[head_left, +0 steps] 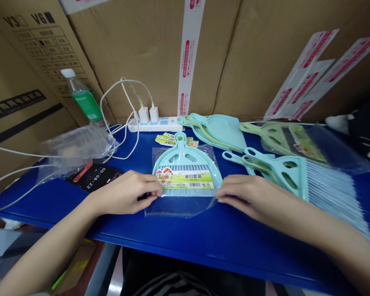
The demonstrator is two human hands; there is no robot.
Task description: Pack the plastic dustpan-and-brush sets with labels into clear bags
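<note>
Blue tabletop [185, 236] carries the work; stacked loose brushes [300, 173] lie on it beside the right forearm. Centre, flat: clear plastic bag [178, 207], mint dustpan [182, 154] inside, handle pointing away from the person. Left hand [134, 191] sits at the bag's lower left, right hand [249, 193] at its lower right; on each, thumb and fingertips are drawn narrow, apparently pinching film. From where I stand, the step looks like handling the slack film below the pan. My judgement: light, equal tension from both sides suits it, since a lopsided pull could crease or split the plastic. Brush bristles [185, 192] ought to lie square within the pan. Smallest, printed label [186, 181]: face up, best left level and uncovered.
</note>
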